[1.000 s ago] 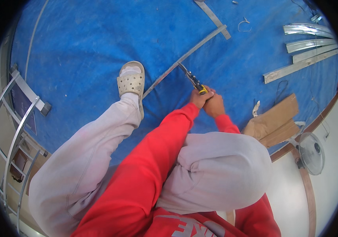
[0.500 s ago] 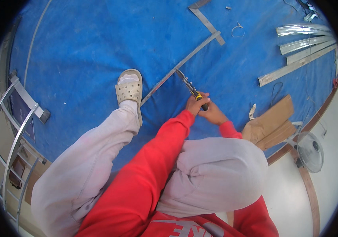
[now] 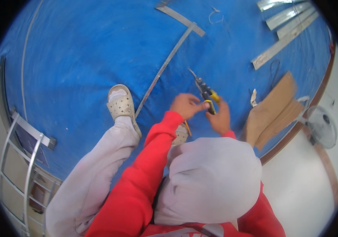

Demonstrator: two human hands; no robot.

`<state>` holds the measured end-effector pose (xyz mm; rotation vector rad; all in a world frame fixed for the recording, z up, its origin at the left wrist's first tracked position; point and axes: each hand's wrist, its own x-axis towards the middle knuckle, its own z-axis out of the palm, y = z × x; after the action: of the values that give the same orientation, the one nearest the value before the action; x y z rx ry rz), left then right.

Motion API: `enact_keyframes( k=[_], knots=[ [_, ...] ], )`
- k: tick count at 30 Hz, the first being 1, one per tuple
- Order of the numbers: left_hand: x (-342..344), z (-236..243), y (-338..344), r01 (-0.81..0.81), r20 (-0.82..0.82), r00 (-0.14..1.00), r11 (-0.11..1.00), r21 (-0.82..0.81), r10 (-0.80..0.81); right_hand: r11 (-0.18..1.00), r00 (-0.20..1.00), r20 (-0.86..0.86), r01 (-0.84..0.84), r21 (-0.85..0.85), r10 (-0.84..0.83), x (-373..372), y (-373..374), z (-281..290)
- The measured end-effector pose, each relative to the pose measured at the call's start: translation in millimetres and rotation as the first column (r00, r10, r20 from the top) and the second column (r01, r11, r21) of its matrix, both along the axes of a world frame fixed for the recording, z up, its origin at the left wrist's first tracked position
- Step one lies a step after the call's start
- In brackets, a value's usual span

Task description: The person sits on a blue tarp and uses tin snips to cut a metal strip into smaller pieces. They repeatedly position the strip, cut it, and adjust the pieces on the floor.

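My right hand [image 3: 219, 117] grips the yellow-and-black handles of a pair of metal snips [image 3: 205, 91], whose blades point up and away over the blue tarp [image 3: 90, 59]. My left hand [image 3: 185, 105] is beside it, fingers touching the snips' handle. A long thin metal strip [image 3: 165, 67] lies on the tarp just left of the hands, joined at its far end to a short flat cross piece [image 3: 180, 17]. My left foot in a pale sandal [image 3: 120, 106] rests by the strip's near end.
Several metal channel pieces [image 3: 285, 23] lie at the upper right. Brown cardboard [image 3: 273, 108] and a white fan [image 3: 322, 125] sit at the right by the tarp's edge. A metal ladder [image 3: 22, 158] lies at the lower left. A wire loop [image 3: 215, 15] is near the top.
The snips have come off the metal strip and moved right; both hands now sit together on the handles, away from the strip.
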<state>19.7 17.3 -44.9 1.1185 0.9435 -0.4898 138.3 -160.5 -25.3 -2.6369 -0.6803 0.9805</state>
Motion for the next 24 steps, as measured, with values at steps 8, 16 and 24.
enact_keyframes(
  k=[8,16,24],
  knots=[
    [-42.6,-18.6,58.8,-0.113,0.057,0.981,0.314,0.943,0.183,0.997,0.947,0.318,0.068,-0.029,-0.055,-1.5,15.4,-19.1],
    [-72.3,-48.7,69.3,-0.125,0.077,0.992,0.643,0.756,0.102,0.951,0.958,0.254,0.053,0.306,-0.136,-16.4,71.6,-32.9],
    [-66.2,-56.2,51.9,-0.366,0.223,0.93,0.8,0.475,0.293,0.891,0.952,0.151,0.184,0.415,-0.266,32.2,195.1,-58.1]
  ],
)
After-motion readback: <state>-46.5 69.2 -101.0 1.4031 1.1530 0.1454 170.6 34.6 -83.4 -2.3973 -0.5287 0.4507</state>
